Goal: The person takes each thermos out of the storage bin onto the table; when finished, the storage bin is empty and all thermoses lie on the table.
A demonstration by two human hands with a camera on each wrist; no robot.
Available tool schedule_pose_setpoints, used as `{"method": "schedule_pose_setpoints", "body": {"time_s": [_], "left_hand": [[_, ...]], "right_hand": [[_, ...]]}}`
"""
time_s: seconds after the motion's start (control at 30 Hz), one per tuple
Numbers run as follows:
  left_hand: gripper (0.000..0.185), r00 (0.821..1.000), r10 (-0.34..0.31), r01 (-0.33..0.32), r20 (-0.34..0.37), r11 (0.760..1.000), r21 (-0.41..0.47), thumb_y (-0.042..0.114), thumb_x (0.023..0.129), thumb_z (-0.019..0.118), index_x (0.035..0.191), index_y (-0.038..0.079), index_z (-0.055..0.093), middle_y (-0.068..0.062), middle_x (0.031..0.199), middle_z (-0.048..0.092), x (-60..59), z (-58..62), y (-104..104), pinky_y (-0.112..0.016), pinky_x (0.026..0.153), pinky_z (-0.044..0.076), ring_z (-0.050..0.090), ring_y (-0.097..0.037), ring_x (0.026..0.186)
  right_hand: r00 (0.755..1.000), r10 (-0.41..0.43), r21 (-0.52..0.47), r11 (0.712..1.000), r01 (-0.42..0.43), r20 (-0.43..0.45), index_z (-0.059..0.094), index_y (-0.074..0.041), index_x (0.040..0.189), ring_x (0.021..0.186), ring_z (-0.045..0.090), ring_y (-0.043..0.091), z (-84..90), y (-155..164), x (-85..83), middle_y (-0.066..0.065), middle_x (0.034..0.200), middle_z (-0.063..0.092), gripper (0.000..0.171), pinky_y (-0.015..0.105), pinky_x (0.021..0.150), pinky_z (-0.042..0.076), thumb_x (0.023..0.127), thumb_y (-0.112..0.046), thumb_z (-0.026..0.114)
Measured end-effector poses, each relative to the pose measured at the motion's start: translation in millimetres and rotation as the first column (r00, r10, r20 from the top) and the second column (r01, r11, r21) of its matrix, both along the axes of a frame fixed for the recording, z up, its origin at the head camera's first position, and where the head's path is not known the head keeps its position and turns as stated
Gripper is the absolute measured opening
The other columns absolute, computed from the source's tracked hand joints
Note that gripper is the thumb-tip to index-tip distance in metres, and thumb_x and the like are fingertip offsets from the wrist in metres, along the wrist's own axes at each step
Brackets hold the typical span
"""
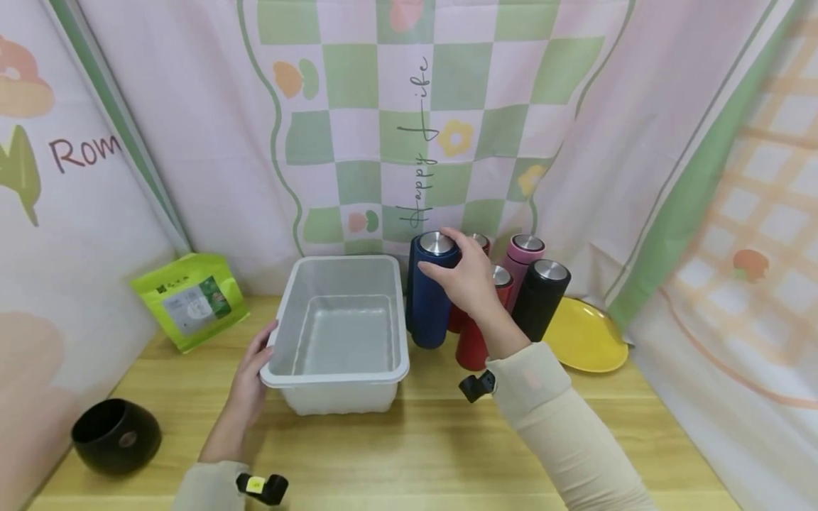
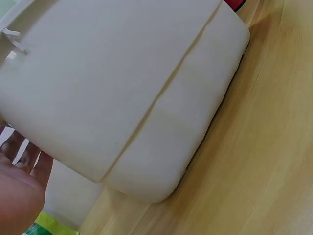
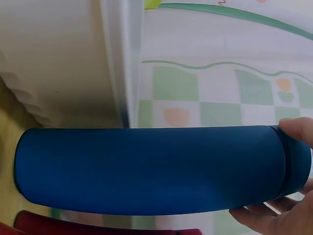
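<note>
While right hand [image 1: 469, 278] clamps the blue flask [image 1: 429, 298] near its steel cap | left hand [image 1: 255, 365], fingers relaxed, steadies the white tub [image 1: 336, 375] | lift straight, clearing the red flask [image 1: 474, 342].

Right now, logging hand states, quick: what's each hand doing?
Left hand: open, resting on the white tub's rim.
Right hand: gripping the blue bottle near its top.

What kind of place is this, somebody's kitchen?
More likely a staged tabletop set: printed cloth backdrops hang on three sides of a wooden table, with flasks and a plastic bin laid out.
</note>
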State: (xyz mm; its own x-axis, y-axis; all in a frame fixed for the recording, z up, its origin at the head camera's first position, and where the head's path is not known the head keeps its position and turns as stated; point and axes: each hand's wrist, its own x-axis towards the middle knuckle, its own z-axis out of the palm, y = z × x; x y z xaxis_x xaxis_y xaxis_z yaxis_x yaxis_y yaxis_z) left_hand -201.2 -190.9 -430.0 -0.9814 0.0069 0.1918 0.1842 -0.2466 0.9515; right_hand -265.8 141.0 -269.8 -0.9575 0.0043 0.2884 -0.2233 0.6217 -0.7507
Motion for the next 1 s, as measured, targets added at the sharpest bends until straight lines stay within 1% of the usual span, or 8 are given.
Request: {"method": "schedule_pose_setpoints", "body": {"time_s": [0.17,0.3,0.43,0.73,1.0], "left_hand": [[0.047,1.000,0.002,-0.002,0.014,1.000,-0.010,0.016,0.105,0.033,0.152,0.017,0.034,-0.013,0.153,0.021,-0.2,1.3,0.6,-0.026,0.097,0.038,0.037,-0.012,0.122],[0.048,1.000,0.006,-0.005,0.023,1.000,-0.013,0.016,0.105,0.033,0.153,0.016,0.033,-0.015,0.155,0.018,-0.4,1.5,1.0,-0.026,0.097,0.037,0.037,-0.012,0.122],[0.048,1.000,0.009,-0.009,0.025,1.000,-0.012,0.015,0.104,0.033,0.153,0.015,0.032,-0.016,0.155,0.018,-0.8,1.4,1.1,-0.027,0.098,0.037,0.036,-0.014,0.123],[0.049,1.000,0.007,-0.007,0.021,1.000,-0.016,0.015,0.104,0.033,0.153,0.014,0.031,-0.017,0.155,0.019,-1.3,2.9,1.3,-0.029,0.098,0.037,0.037,-0.015,0.123],[0.049,1.000,0.008,-0.007,0.027,1.000,-0.013,0.015,0.104,0.034,0.153,0.012,0.030,-0.017,0.155,0.018,-0.9,1.7,1.4,-0.029,0.097,0.037,0.037,-0.015,0.123]], "right_hand": [[0.999,0.015,0.013,1.000,-0.015,0.037,0.043,-0.016,0.147,0.132,0.036,0.034,-13.6,-0.7,-2.0,0.015,0.148,0.038,0.068,0.054,0.105,0.033,0.087,-0.031,0.074],[0.998,0.021,0.034,0.999,-0.023,0.060,0.041,-0.014,0.147,0.134,0.034,0.035,-24.3,-0.8,-4.4,0.016,0.149,0.038,0.069,0.052,0.106,0.031,0.088,-0.029,0.073],[0.997,0.021,0.038,0.999,-0.024,0.081,0.040,-0.014,0.148,0.134,0.035,0.036,-32.6,-0.1,-5.8,0.017,0.149,0.037,0.070,0.052,0.106,0.031,0.088,-0.028,0.073],[0.998,0.005,0.038,0.999,-0.007,0.070,0.041,-0.011,0.147,0.132,0.036,0.036,-44.7,4.0,-9.4,0.019,0.146,0.040,0.070,0.052,0.106,0.031,0.088,-0.026,0.073],[0.999,0.002,0.031,1.000,-0.004,0.055,0.042,-0.012,0.146,0.131,0.038,0.036,-49.4,3.7,-8.8,0.019,0.145,0.042,0.070,0.051,0.106,0.031,0.086,-0.027,0.075]]}}
